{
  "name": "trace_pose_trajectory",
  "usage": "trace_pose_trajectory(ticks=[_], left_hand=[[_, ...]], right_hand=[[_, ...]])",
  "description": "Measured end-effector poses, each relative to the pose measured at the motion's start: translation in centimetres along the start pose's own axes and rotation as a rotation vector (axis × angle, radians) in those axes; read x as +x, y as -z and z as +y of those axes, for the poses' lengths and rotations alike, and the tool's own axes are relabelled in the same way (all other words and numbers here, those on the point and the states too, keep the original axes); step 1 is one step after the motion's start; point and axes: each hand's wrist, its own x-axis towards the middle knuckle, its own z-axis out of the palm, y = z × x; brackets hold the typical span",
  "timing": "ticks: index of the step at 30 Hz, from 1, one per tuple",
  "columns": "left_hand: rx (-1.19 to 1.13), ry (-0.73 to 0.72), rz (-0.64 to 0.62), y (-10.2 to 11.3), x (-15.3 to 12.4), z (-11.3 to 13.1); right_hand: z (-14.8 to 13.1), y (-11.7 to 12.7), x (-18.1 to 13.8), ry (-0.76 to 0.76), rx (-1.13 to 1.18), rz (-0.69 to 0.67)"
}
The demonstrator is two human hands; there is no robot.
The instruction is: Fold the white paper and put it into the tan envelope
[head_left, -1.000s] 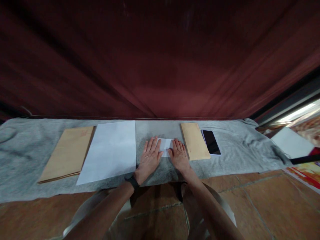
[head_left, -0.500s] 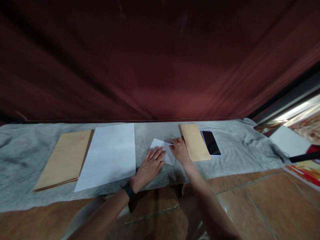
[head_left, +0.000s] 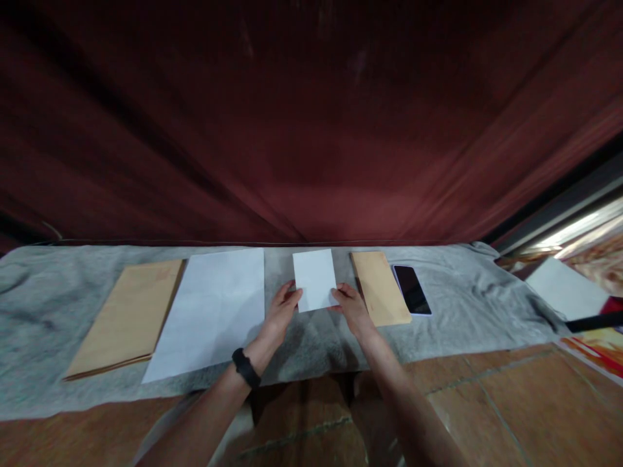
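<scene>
A small folded white paper (head_left: 315, 279) lies lengthwise away from me on the grey cloth (head_left: 467, 292). My left hand (head_left: 280, 313) pinches its near left corner. My right hand (head_left: 351, 309) grips its near right corner. A black band sits on my left wrist. A large white sheet (head_left: 211, 309) lies left of my hands, and a narrow brown envelope (head_left: 379, 287) lies just to the right.
A stack of large brown envelopes (head_left: 127, 316) rests at the far left of the cloth. A dark phone (head_left: 411, 289) lies beside the narrow envelope. A dark red curtain (head_left: 311, 130) hangs behind. Tiled floor (head_left: 506, 402) is in front; papers lie at the far right.
The folded paper was under my flat palms, then turned. Now it lies lengthwise, with both hands holding its near corners.
</scene>
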Motion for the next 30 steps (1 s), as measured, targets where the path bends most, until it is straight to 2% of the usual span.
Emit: trace_pose_trajectory(ticks=[3,5,9,12,14,18,23,27,30], left_hand=[[-0.116,0.097,0.008,-0.2,0.3,0.2],[-0.101,0.088,-0.015,-0.2,0.3,0.5],[-0.050,0.160,-0.156,-0.1,0.1,1.0],[-0.036,0.172,-0.157,-0.2,-0.4,1.3],[-0.015,0.163,-0.147,-0.3,-0.6,1.5],[0.053,0.189,-0.230,-0.3,-0.8,1.5],[0.113,0.255,-0.258,-0.1,-0.7,1.4],[0.065,0.334,-0.293,0.3,-0.7,1.5],[-0.046,0.400,-0.307,0.4,-0.8,1.6]], right_hand=[[0.1,-0.7,-0.6,-0.074,0.113,-0.037],[0.0,-0.8,-0.7,-0.101,0.130,-0.077],[-0.3,-0.1,0.0,-0.125,0.143,-0.066],[-0.4,0.4,0.3,-0.147,0.171,-0.066],[-0.4,0.5,0.4,-0.134,0.203,-0.047],[-0.5,0.5,0.4,-0.090,0.254,0.015],[-0.9,1.0,0.9,-0.125,0.245,0.060],[-1.5,1.7,1.3,-0.116,0.243,0.091],[-1.9,1.9,1.2,-0.100,0.270,0.023]])
